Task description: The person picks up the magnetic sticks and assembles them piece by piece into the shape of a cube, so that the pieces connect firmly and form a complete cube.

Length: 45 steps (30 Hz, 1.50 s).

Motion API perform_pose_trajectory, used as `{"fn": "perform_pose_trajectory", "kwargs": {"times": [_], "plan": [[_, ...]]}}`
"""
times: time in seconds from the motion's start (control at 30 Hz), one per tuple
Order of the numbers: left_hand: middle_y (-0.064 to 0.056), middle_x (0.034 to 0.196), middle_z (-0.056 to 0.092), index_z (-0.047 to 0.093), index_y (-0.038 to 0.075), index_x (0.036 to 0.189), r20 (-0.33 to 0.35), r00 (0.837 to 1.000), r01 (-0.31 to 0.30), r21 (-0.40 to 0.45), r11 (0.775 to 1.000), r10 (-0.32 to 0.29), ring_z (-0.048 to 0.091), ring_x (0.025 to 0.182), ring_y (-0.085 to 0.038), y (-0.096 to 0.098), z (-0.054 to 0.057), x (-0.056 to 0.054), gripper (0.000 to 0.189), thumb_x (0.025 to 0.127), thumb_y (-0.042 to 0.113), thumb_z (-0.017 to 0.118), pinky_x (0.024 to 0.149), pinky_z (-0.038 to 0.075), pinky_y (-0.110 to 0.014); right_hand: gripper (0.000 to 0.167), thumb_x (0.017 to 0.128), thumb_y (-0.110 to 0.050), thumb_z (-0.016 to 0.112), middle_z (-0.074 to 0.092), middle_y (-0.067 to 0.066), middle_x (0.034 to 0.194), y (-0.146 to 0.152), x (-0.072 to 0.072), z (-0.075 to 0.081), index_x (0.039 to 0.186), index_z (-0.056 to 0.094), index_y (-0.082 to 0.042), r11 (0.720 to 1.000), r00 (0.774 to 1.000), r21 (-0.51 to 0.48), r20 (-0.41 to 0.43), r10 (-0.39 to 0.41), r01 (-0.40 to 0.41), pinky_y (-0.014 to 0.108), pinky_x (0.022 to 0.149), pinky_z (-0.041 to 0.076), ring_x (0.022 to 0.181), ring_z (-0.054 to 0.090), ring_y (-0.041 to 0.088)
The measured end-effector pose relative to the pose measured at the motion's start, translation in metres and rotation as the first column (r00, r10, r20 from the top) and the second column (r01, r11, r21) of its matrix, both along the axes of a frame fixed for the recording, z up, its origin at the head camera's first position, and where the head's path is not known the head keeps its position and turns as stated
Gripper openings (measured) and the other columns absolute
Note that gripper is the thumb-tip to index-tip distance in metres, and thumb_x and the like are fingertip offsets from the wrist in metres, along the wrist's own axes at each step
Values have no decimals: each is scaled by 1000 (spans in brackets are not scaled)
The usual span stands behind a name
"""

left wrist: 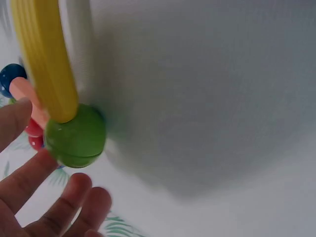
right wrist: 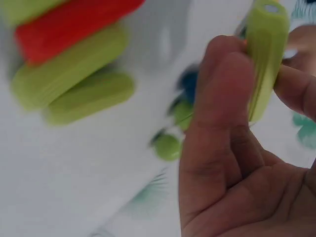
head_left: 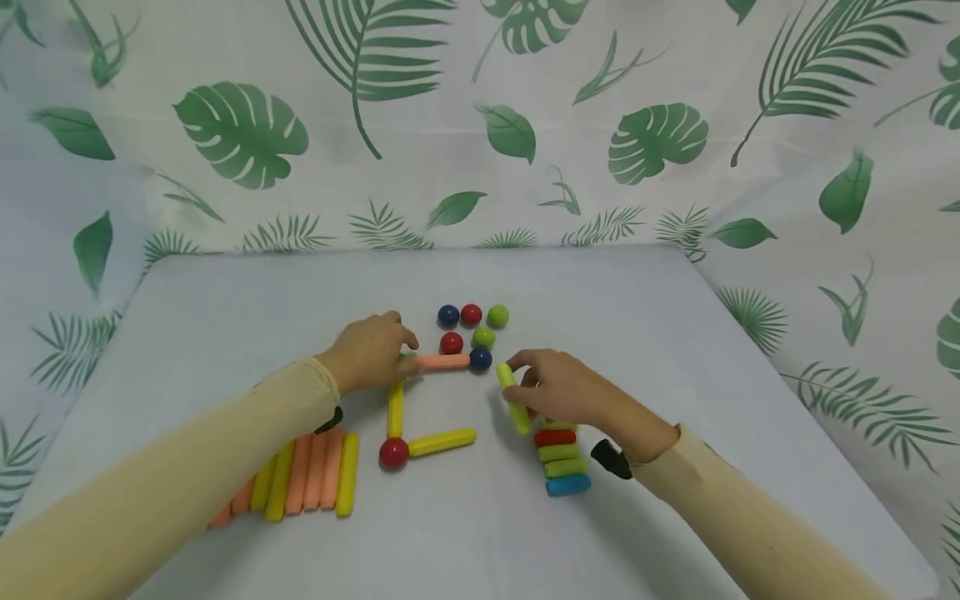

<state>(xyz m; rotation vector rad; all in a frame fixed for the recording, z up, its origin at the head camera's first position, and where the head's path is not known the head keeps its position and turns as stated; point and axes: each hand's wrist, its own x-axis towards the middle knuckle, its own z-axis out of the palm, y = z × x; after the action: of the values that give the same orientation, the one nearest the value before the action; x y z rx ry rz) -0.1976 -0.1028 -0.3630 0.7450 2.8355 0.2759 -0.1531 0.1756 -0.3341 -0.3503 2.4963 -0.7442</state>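
Note:
My left hand (head_left: 369, 354) is at the far left corner of a partly joined frame, thumb by the pink stick (head_left: 444, 362) and index finger on the green ball (left wrist: 76, 138). That ball joins the pink stick and a yellow stick (left wrist: 47, 59). At its other end, the pink stick meets a blue ball (head_left: 481, 359). A red ball (head_left: 393, 453) links the near end of the yellow stick to a second yellow stick (head_left: 442, 442) that points right. My right hand (head_left: 566, 390) pinches a short light-green stick (right wrist: 266, 59) between thumb and fingers, right of the blue ball.
Loose blue, red and green balls (head_left: 471, 314) lie behind the frame. Several pink and yellow sticks (head_left: 315, 471) are lined up beneath my left forearm. Short red, green and blue sticks (head_left: 567, 485) form a row below my right hand. A leaf-patterned cloth hangs behind the table (head_left: 247, 283).

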Motion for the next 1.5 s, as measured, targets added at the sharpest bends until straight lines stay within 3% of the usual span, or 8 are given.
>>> {"fn": "perform_pose_trajectory", "kwargs": {"times": [0.17, 0.37, 0.67, 0.83, 0.97, 1.1, 1.3, 1.5], "plan": [[-11, 112, 64, 74, 11, 121, 2, 1000, 24, -36, 999, -24, 60, 95, -27, 8, 0, -2, 38, 95, 39, 72, 90, 52, -45, 38, 97, -26, 68, 70, 7, 80, 9, -19, -14, 122, 65, 1, 989, 984, -93, 146, -104, 118, 33, 63, 57, 74, 68, 24], [-7, 107, 70, 74, 8, 119, 86, 995, 56, -44, 997, -52, 62, 95, -23, 12, -7, -2, 31, 94, 27, 75, 95, 52, -43, 24, 95, -31, 71, 70, 7, 77, -5, -22, -29, 96, 73, -7, 996, 983, -42, 173, -70, 78, 31, 60, 55, 67, 65, 21], [-2, 94, 61, 75, 16, 103, -48, 988, 145, -25, 989, -146, 56, 84, -21, 25, 1, 2, 24, 92, 38, 75, 82, 51, -39, 26, 94, -34, 72, 69, 6, 73, -16, -26, -32, 83, 72, -10, 996, 987, 12, 132, -93, 92, 30, 60, 54, 65, 64, 20], [10, 70, 59, 71, 23, 82, 140, 958, 256, -29, 966, -250, 55, 67, -11, 45, 5, 24, 27, 91, 48, 74, 73, 47, -30, 31, 94, -37, 71, 69, 7, 70, -18, -27, -31, 78, 72, -10, 996, 988, 28, 125, -88, 85, 30, 58, 52, 62, 64, 21], [10, 64, 59, 68, 21, 77, 250, 926, 294, -16, 956, -281, 55, 63, -8, 53, 3, 41, 31, 87, 49, 77, 66, 48, -25, 37, 96, -42, 67, 70, 5, 71, -17, -33, -30, 81, 74, -9, 995, 988, 54, 123, -90, 83, 30, 61, 55, 65, 66, 20], [9, 68, 59, 68, 20, 80, 291, 923, 270, -19, 963, -253, 55, 66, -9, 55, 3, 45, 26, 85, 41, 82, 65, 48, -24, 34, 98, -41, 65, 70, 3, 74, -14, -44, -24, 92, 75, -9, 989, 998, 136, -41, -57, 62, 31, 62, 54, 68, 65, 19], [10, 71, 60, 69, 21, 80, 329, 914, 245, 18, 969, -237, 55, 69, -9, 52, 0, 48, 22, 85, 38, 83, 67, 48, -24, 43, 100, -24, 65, 69, 8, 111, -18, -62, -27, 141, 58, -13, 956, 942, 284, -297, 158, -71, 38, 84, 55, 96, 65, 22], [10, 71, 59, 66, 23, 78, 323, 917, 230, 48, 972, -232, 54, 69, -8, 51, -2, 51, 24, 85, 39, 82, 66, 47, -26, 42, 99, -26, 67, 64, 10, 124, -19, -67, -36, 139, 60, -16, 917, 921, 390, -321, 221, -85, 43, 96, 51, 110, 62, 24]]}}
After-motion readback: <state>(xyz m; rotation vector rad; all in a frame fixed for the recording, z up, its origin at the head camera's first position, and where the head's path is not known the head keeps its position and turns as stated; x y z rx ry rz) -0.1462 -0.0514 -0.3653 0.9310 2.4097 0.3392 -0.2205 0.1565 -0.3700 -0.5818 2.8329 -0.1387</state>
